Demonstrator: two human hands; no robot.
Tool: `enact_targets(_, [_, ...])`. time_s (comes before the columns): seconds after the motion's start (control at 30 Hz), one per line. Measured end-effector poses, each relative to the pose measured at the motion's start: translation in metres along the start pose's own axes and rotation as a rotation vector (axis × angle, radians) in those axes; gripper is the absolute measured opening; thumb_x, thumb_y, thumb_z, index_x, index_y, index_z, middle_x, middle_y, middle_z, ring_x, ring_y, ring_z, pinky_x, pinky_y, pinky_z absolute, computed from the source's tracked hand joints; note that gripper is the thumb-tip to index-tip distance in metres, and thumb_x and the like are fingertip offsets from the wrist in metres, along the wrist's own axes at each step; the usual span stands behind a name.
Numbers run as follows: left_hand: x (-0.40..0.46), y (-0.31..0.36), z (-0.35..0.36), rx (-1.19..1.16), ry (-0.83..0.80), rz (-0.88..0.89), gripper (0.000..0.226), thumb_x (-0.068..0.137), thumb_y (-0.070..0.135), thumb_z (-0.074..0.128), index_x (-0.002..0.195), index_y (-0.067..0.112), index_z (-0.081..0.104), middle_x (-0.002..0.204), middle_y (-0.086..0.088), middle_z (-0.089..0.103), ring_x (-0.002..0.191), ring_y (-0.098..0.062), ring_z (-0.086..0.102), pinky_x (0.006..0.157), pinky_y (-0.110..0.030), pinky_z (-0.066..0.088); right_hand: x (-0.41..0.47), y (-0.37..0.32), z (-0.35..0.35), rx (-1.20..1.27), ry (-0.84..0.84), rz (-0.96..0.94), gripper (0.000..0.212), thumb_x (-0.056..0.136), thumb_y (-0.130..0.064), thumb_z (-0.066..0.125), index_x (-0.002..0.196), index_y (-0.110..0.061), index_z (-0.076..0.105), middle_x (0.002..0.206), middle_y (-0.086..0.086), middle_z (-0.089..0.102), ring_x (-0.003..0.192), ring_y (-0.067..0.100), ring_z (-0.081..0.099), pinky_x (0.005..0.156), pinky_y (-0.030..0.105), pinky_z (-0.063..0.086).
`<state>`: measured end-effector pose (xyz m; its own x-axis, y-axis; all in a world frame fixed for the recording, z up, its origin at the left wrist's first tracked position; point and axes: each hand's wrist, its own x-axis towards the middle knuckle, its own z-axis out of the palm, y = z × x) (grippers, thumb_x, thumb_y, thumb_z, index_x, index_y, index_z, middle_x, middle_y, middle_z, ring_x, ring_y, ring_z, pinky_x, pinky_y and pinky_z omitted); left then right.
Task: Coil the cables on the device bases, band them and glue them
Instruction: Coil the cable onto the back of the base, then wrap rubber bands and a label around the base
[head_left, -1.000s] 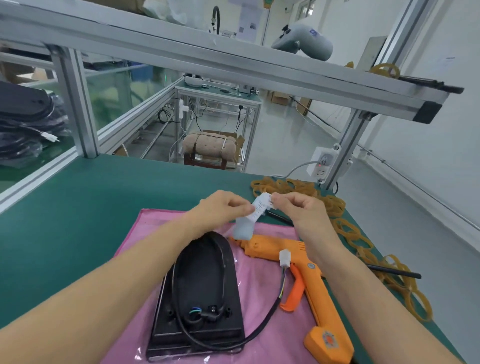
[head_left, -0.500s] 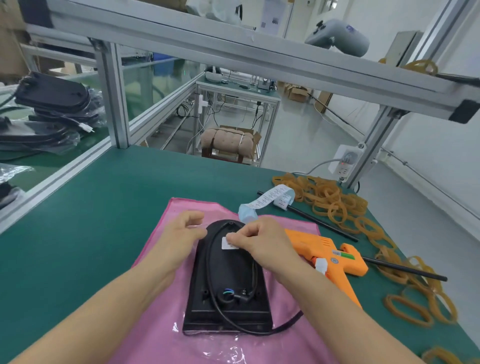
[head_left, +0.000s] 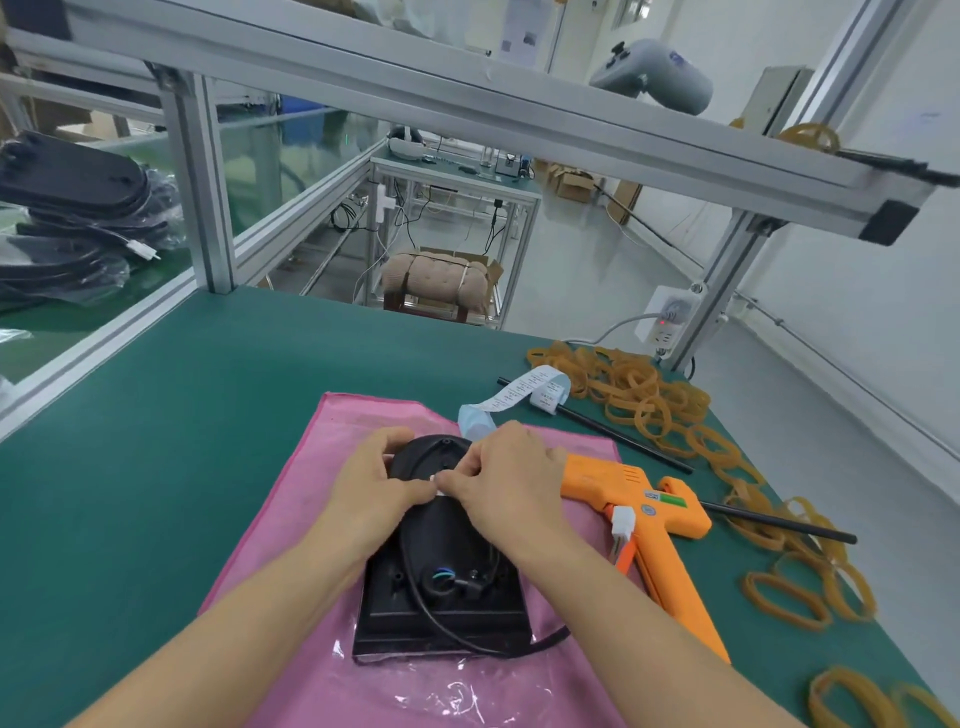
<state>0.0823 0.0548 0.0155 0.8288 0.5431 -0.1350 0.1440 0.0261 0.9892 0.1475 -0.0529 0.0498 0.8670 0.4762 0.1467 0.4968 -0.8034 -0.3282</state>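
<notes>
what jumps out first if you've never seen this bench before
Both hands meet at the centre: the left hand and right hand press a small white label onto the black device base on a pink cloth. Right of it lies an orange glue gun, with tan rubber bands heaped beyond.

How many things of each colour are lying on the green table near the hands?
Pink: 1, the cloth
Orange: 1, the glue gun
Black: 3, the device base, two glue sticks
White: 1, the label strip
Tan rubber bands: too many to count
Total without bands: 6
</notes>
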Motion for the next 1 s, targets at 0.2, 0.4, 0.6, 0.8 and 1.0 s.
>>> enact_targets(0.2, [0.003, 0.001, 0.001, 0.028, 0.02, 0.004, 0.053, 0.076, -0.01, 0.07, 0.114, 0.021, 0.051, 0.104, -0.004, 0.059, 0.085, -0.011, 0.059, 0.056, -0.018, 0.045, 0.003, 0.009, -0.004, 0.194, -0.086, 0.18, 0.062, 0.071, -0.049, 0.077, 0.113, -0.025, 0.039, 0.119, -0.003, 0.047, 0.114, 0.02, 0.046, 0.091, 0.037, 0.034])
enact_targets(0.4, [0.003, -0.004, 0.006, -0.012, 0.065, 0.023, 0.049, 0.077, -0.013, 0.065, 0.111, 0.02, 0.054, 0.104, -0.005, 0.061, 0.084, -0.014, 0.06, 0.06, -0.025, 0.044, 0.006, 0.025, 0.001, 0.692, -0.13, 0.207, 0.023, 0.087, -0.031, 0.066, 0.102, -0.025, 0.051, 0.09, -0.013, 0.051, 0.086, 0.007, 0.05, 0.083, 0.028, 0.04])
enact_targets(0.6, [-0.005, -0.014, 0.006, -0.043, 0.043, 0.102, 0.045, 0.08, -0.008, 0.066, 0.113, 0.023, 0.059, 0.106, 0.003, 0.063, 0.089, -0.007, 0.06, 0.065, -0.022, 0.044, 0.061, 0.117, -0.044, 0.111, 0.165, 0.201, 0.019, 0.093, -0.019, 0.053, 0.093, -0.015, 0.071, 0.101, 0.001, 0.066, 0.102, 0.023, 0.059, 0.09, 0.037, 0.044])
enact_targets(0.8, [-0.005, -0.021, 0.001, -0.069, 0.003, 0.106, 0.047, 0.08, -0.007, 0.067, 0.117, 0.022, 0.062, 0.111, 0.002, 0.067, 0.098, -0.013, 0.063, 0.072, -0.026, 0.047, 0.086, 0.209, -0.052, -0.613, -0.045, 0.46, 0.03, 0.089, -0.024, 0.059, 0.118, -0.016, 0.062, 0.129, 0.011, 0.05, 0.123, 0.028, 0.044, 0.102, 0.039, 0.035])
enact_targets(1.0, [-0.002, -0.024, -0.001, -0.061, 0.001, 0.106, 0.049, 0.08, -0.007, 0.068, 0.117, 0.025, 0.062, 0.112, 0.0, 0.066, 0.1, -0.014, 0.061, 0.074, -0.026, 0.047, 0.088, 0.232, -0.046, -0.655, -0.01, 0.452, 0.025, 0.09, -0.016, 0.057, 0.114, -0.017, 0.062, 0.121, 0.007, 0.057, 0.116, 0.025, 0.051, 0.097, 0.034, 0.037])
